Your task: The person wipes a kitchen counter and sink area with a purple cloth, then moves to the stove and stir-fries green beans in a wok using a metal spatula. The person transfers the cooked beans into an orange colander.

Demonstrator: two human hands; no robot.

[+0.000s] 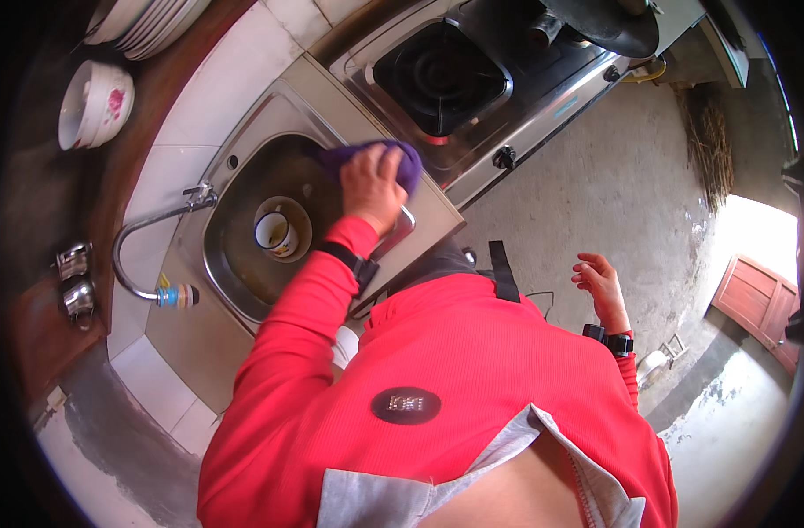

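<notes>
My left hand presses on a bunched purple cloth at the right rim of a stainless steel sink, where the sink meets the beige counter. In the basin sits a bowl with a white enamel mug inside it; the mug has a dark rim and holds some yellowish liquid. My right hand hangs in the air at my side, away from the counter, fingers loosely apart and holding nothing.
A gas stove adjoins the sink, with a dark pan at its far end. A curved faucet stands at the sink's left. Flowered bowls and stacked plates rest on a wooden shelf. A straw broom stands farther right.
</notes>
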